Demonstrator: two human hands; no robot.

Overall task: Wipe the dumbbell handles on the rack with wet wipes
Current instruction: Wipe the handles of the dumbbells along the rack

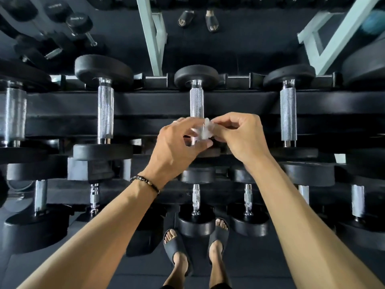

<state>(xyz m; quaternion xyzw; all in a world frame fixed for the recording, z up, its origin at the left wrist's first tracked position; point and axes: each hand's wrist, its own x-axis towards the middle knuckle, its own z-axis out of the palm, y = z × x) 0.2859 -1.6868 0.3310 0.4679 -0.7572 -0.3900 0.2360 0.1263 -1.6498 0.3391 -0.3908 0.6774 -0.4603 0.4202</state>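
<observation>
Both hands meet at the near end of the middle dumbbell handle on the rack. The right hand has its fingers curled, pinching a small crumpled wet wipe against the handle. The left hand curls its fingers around the same wipe from the other side.

Two hands, one wet wipe, nine racked dumbbells (edge ones cropped)
</observation>
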